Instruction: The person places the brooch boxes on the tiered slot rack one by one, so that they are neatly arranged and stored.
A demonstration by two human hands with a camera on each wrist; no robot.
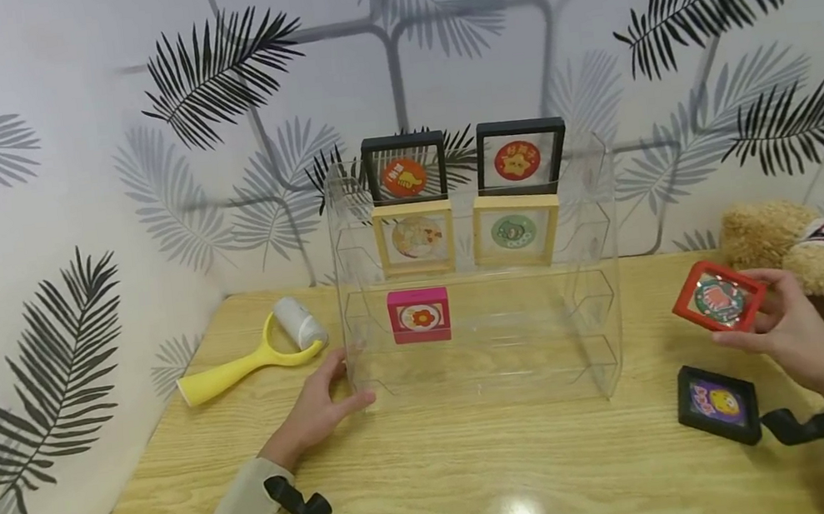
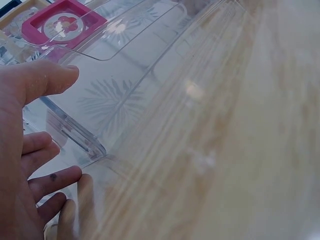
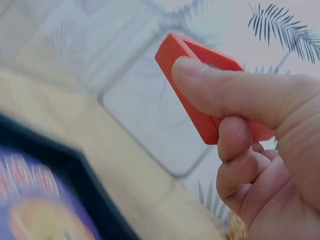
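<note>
My right hand (image 1: 797, 334) pinches a small red picture frame (image 1: 719, 297) at its right side, raised above the tabletop; a round green-and-red picture shows in it. In the right wrist view the thumb lies along the red frame's edge (image 3: 187, 95), with curled fingers behind. At the lower left end of a clear tiered display rack (image 1: 486, 387), my left hand (image 1: 319, 405) rests with thumb and fingers spread around the side panel. On the rack stand a pink frame (image 1: 421, 335), two cream frames (image 1: 417, 271) and two black frames (image 1: 401, 139).
A black frame (image 1: 717, 405) with a purple picture lies flat below my right hand. A teddy bear (image 1: 764, 232) in a striped top is at the right. Left of the rack lie a yellow-handled tool (image 1: 229, 377) and a grey cylinder (image 1: 300, 323) on the wooden table (image 1: 421, 490).
</note>
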